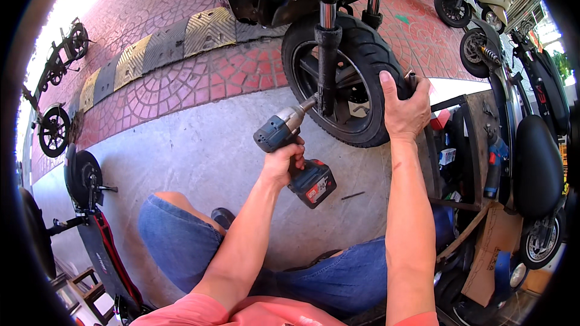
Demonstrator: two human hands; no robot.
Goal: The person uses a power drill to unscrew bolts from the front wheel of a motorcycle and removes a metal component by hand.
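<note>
My left hand is wrapped round the grip of a blue-and-black cordless impact wrench. The wrench's socket end meets the lower end of the black fork leg, at the axle of the front wheel. Beside the tyre's right side, my right hand has its thumb raised along the rubber. Between its thumb and fingers a small dark cylindrical piece sticks up; its exact kind is too small to make out.
On the right stands an open metal-framed shelf with tools, near a black scooter seat and a cardboard piece. A kick scooter stands at left. A thin dark rod lies on the concrete. A yellow-black ramp lies behind.
</note>
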